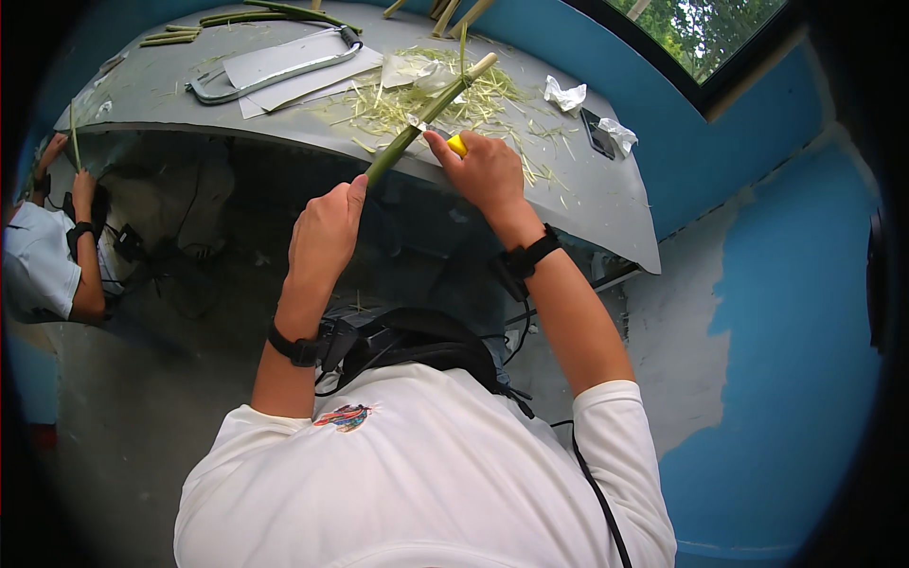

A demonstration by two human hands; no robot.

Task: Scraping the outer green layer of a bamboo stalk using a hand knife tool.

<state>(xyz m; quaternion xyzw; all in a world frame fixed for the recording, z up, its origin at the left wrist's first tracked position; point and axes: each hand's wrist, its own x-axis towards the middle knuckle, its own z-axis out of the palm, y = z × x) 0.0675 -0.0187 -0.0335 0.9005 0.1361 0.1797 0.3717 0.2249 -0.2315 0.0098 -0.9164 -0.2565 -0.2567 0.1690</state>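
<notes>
A green bamboo stalk (393, 155) slants up and away over the front edge of the table, its far end pale and bare. My left hand (326, 229) is closed round its near end. In my right hand (486, 172) is a knife with a yellow handle (457, 145), mostly hidden by the fingers. Its short blade (415, 122) meets the stalk about halfway along, and my right thumb lies close to it. Under the stalk's far half spreads a heap of pale green shavings (492, 95).
On the grey table (606, 204) lie a hacksaw (275, 78) over white sheets (312, 90), green stalks (275, 11) at the back, crumpled tissues (565, 95) and a dark phone (597, 134). At far left, another person (47, 251) holds a thin stalk. A blue wall stands right.
</notes>
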